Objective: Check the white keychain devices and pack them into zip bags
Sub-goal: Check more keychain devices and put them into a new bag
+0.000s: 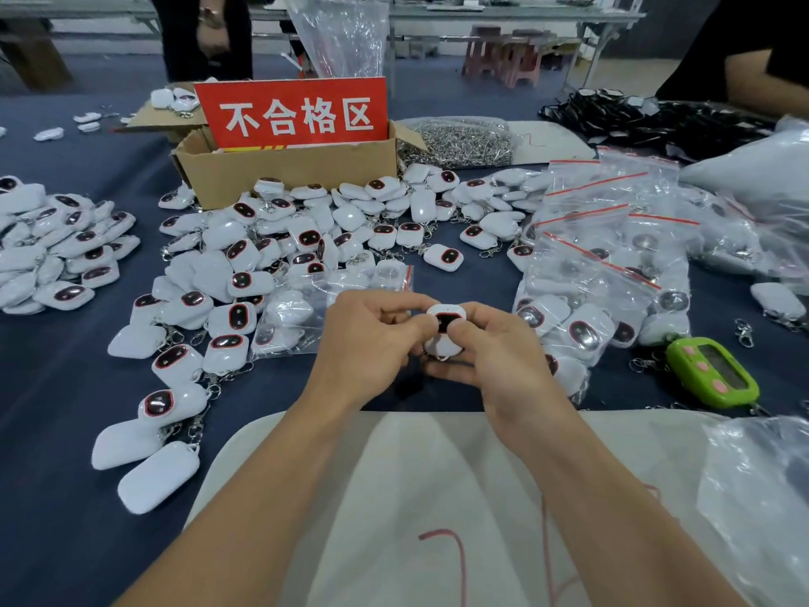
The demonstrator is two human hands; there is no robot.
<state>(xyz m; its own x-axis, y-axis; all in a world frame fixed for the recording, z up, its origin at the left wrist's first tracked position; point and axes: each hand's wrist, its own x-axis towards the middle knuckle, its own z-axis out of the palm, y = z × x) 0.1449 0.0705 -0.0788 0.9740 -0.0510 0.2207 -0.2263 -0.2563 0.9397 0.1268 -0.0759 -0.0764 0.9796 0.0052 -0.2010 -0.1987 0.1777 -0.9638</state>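
Both hands meet over the near edge of the table (52, 431) and hold one white device (443, 319) between them, just above the dark blue cloth. The left hand (367, 343) pinches its left side with thumb and forefinger, the other fingers curled under. The right hand (499, 357) grips it from the right, and its thumb lies on the lower part of the dark window with the red rim. The device stands with its window towards the camera. Its keychain is probably hanging under the hands, but the hands hide it.

Just behind the left hand lies a zip bag (306, 308) with a red strip and some devices inside. Further back and to the left spreads a big pile of devices (271, 251), many with the window up and some with it down. To the right of the hands lies a heap of filled bags (604, 256). A green timer (713, 372) lies near this heap, at the right.

Behind the pile stands a cardboard box (289, 173) with a red sign (293, 113) in it. To the right of the box is a heap of metal chains (459, 144).
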